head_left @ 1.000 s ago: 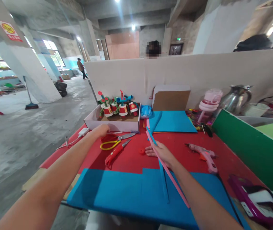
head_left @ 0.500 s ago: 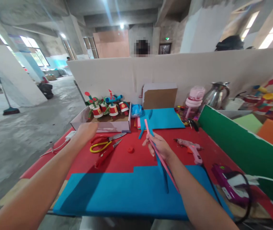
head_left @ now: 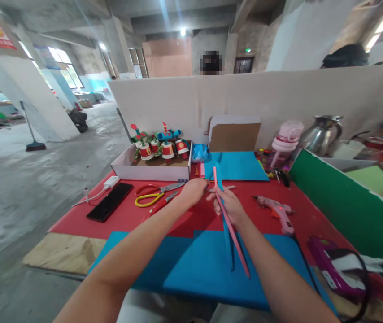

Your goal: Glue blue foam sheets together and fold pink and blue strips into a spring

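Note:
In my right hand (head_left: 231,204), the closed fingers hold a long pink paper strip (head_left: 229,222) together with a blue paper strip (head_left: 227,246); both slant down toward me. My left hand (head_left: 195,190) is closed just left of it, with the fingertips beside the lower end of another blue strip (head_left: 213,168). What the left fingers hold, if anything, is hidden. Blue sheets (head_left: 241,163) lie behind both hands. Under my left forearm are red-handled pliers (head_left: 159,206), with yellow-and-red-handled scissors (head_left: 151,197) just beyond.
A white box (head_left: 151,172) holds several paper-cup figures (head_left: 167,150). A black phone (head_left: 110,202) lies at left. A pink glue gun (head_left: 275,208), a purple device (head_left: 336,267) and a green-sided box (head_left: 329,197) stand right. A blue mat (head_left: 178,264) covers the front edge.
My left hand has moved right, from beside the white box to near my right hand, uncovering the phone. The right hand keeps its strips. The view has turned slightly left.

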`<state>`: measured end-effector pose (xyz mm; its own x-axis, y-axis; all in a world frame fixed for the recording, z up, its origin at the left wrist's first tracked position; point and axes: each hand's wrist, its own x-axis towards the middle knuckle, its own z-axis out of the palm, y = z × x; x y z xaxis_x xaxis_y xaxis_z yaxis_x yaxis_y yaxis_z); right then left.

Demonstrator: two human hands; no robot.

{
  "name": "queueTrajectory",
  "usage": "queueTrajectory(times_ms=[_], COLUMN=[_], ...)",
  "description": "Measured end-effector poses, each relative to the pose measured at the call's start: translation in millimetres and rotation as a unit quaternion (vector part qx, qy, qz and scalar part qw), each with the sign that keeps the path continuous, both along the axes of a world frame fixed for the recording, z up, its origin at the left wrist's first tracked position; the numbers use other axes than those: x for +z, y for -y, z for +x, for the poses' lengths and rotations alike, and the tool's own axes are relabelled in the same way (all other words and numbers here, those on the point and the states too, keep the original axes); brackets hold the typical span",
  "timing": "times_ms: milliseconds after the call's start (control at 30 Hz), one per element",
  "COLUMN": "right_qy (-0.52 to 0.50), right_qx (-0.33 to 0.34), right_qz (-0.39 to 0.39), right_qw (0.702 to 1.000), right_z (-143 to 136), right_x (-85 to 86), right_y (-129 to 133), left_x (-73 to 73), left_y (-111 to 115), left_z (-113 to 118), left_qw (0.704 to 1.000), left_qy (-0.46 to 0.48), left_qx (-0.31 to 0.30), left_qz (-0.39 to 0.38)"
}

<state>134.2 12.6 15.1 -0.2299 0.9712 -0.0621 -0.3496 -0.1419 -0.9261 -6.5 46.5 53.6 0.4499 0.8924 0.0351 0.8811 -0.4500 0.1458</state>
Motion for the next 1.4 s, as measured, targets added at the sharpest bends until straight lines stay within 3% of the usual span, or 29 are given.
queueTrajectory(times_ms=[100,233,267,367,500,700,900,1167,1400], right_qy=[0.006,0.015,0.017,0.023,0.030,0.039,0.041,0.058,0.065], right_qx=[-0.019,-0.024,-0.024,-0.024,-0.035,-0.033,-0.022,-0.021,-0.014], right_qz=[-0.015,-0.018,-0.016,-0.010,-0.010,-0.019,-0.013,-0.012,-0.014], right_qw=[1.000,0.999,0.999,0.999,0.999,0.999,0.999,0.998,0.998], right_z=[-1.3,-2.7,-2.9,-2.6,-1.1,-0.1,-1.7,-2.4,-1.5], right_x=[1.8,3.4,3.2,0.7,-3.8,-7.0,-9.0,-9.4,-12.3], right_y=[-0.1,0.7,0.8,0.7,-0.2,-1.8,-3.3,-3.1,-5.3], left_x=[4.9,-4.1,-9.1,-23.7,-30.9,-25.0,-28.2,-33.5,-30.0], left_y=[17.0,41.4,45.9,53.3,49.6,35.6,21.8,-7.7,-4.5], left_z=[-49.3,-125.5,-139.5,-163.1,-165.5,-168.7,-178.0,-168.1,-171.3], left_qw=[0.999,0.982,0.979,0.986,0.988,0.980,0.986,0.988,0.991], left_qy=[-0.006,-0.073,-0.087,-0.090,-0.069,-0.080,-0.068,-0.057,-0.058], left_qx=[0.039,0.175,0.185,0.140,0.139,0.181,0.150,0.138,0.119], left_qz=[0.012,0.006,0.000,-0.009,0.011,0.012,0.015,0.029,0.025])
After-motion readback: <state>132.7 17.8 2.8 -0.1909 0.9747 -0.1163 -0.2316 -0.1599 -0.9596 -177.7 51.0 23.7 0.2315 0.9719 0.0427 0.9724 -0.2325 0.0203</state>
